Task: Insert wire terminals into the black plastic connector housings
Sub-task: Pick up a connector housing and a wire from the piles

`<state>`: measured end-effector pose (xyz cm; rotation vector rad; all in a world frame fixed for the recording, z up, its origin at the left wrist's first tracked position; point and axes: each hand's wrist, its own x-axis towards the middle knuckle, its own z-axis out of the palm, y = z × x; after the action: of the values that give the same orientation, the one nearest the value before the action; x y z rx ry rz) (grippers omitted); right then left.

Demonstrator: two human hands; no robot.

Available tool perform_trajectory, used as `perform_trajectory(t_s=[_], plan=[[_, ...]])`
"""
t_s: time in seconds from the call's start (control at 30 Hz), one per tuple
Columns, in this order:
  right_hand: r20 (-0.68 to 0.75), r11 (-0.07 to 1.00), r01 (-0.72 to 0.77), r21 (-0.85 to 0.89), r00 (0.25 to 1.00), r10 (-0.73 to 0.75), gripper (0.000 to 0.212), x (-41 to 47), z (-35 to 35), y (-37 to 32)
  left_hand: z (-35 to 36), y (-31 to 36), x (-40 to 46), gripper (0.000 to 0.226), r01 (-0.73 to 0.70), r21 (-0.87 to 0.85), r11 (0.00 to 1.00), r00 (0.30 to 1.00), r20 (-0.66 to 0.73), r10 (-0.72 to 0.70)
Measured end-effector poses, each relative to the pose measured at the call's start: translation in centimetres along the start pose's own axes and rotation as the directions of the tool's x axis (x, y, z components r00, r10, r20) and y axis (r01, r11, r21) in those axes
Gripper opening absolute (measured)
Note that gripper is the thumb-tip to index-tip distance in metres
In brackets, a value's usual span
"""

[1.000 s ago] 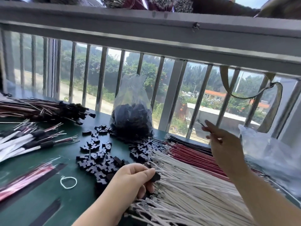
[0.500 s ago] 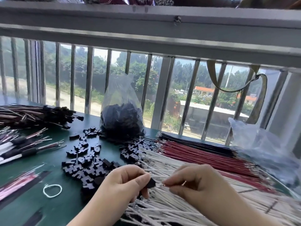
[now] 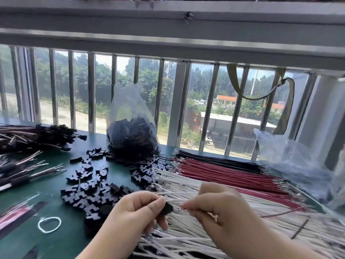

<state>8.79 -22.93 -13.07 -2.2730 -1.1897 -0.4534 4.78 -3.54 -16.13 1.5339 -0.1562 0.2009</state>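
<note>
Your head camera is looking forward and down across the green table, sitting close over your hands and facing the barred window.

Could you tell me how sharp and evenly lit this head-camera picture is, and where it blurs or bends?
Head view: daylight through the barred window backlights the scene; the dark green table takes soft sheen, no hard glare; the left hand, right hand and small black plastic housing are slightly motion-soft; the left edge smears most; the wide lens bows the window frame.
</note>
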Motion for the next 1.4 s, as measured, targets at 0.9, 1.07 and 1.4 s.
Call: perform_trajectory(t_s=[0.9, 1.07, 1.4], plan=[[-0.04, 0.985, -0.082, 0.154, 0.995, 0.089, 0.033, 0.2, -0.2, 0.1, 0.2, -0.2, -0.4, 0.027, 0.037, -0.068, 0.997, 0.999, 0.001, -0.037], [-0.09, 0.999, 0.023, 0.037, 0.996, -0.02, 0.034, 0.1, -0.1, 0.1, 0.0, -0.3, -0.4, 0.026, 0.16, -0.175, 0.972, 0.985, 0.093, -0.145], [-0.107, 0.975, -0.053, 0.218, 0.991, 0.078, 0.031, -0.1, 0.1, 0.8, 0.0, -0.2, -0.5, 0.022, 0.202, -0.25, 0.947, 0.977, 0.123, -0.176]])
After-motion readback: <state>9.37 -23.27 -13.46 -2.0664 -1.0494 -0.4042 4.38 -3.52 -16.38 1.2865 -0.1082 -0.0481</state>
